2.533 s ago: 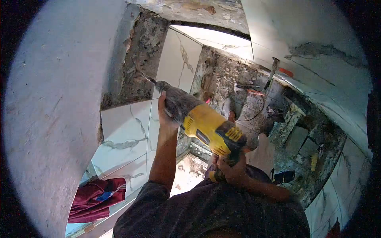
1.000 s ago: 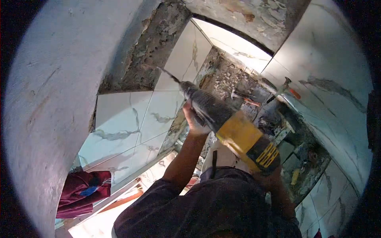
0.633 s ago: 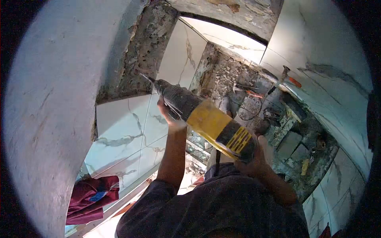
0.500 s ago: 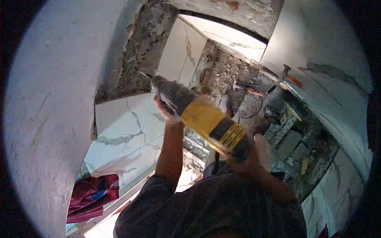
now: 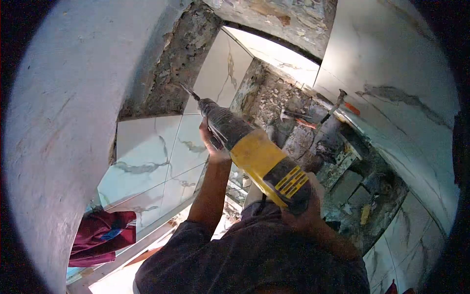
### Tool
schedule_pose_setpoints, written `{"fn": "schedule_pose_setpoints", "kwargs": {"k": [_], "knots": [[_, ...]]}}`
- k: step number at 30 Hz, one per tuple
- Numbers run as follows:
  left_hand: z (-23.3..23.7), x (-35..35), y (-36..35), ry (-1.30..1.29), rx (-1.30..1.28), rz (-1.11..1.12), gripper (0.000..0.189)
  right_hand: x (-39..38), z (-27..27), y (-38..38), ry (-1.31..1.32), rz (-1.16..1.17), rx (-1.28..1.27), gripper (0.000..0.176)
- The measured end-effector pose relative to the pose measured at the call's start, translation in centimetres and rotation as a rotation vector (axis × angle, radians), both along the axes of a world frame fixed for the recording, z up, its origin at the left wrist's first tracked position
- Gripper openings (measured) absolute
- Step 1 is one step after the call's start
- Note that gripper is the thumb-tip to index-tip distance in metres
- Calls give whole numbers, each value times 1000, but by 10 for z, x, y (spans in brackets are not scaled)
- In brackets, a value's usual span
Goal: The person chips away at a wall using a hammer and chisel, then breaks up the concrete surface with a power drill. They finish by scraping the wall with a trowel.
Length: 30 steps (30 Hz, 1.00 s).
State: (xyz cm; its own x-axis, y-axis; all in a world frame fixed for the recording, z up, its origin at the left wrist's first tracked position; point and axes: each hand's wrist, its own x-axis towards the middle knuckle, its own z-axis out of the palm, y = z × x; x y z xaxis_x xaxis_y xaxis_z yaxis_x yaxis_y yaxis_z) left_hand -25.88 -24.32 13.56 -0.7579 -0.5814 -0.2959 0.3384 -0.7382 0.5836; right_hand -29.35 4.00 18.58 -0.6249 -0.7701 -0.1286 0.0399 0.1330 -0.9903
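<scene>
Bit [image 5: 189, 91] shifted twd right edge of bare patch [image 5: 171, 73], so aim's now that side; contact unclear. L hand [image 5: 212, 141] w/ fingers wrapped round drill [image 5: 257, 152] front, R hand [image 5: 306, 215] round rear, partly hidden.

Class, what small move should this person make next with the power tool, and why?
Probably angle the bit farther onto the rough wall patch, away from the white tile: the left hand supports the power tool in front, the right hand behind, and the bit's tip appears near the tile's edge; contact is unclear.
</scene>
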Motion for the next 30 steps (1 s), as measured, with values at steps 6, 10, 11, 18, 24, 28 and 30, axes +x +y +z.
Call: {"fn": "schedule_pose_setpoints", "kwargs": {"k": [6,10,11,18,24,28,30], "knots": [[-11,5,-30,-17,-139,39,50,-20,-1,-44,-159,77,-80,76],[-18,-1,-60,144,-154,87,52,-11,-11,-66,73,57,-77,81],[-18,4,-63,147,-116,59,53,-7,-9,-69,56,64,-72,81],[-14,11,-53,61,-80,-36,56,5,-9,-56,-212,140,-22,91],[-18,7,-19,-9,-46,47,54,-16,14,-19,-39,74,-7,84],[-16,-1,-21,129,-19,4,54,-17,0,-23,-261,46,-73,80],[-16,-3,-32,226,-34,-47,56,-30,7,-43,-314,91,-51,80]]}}
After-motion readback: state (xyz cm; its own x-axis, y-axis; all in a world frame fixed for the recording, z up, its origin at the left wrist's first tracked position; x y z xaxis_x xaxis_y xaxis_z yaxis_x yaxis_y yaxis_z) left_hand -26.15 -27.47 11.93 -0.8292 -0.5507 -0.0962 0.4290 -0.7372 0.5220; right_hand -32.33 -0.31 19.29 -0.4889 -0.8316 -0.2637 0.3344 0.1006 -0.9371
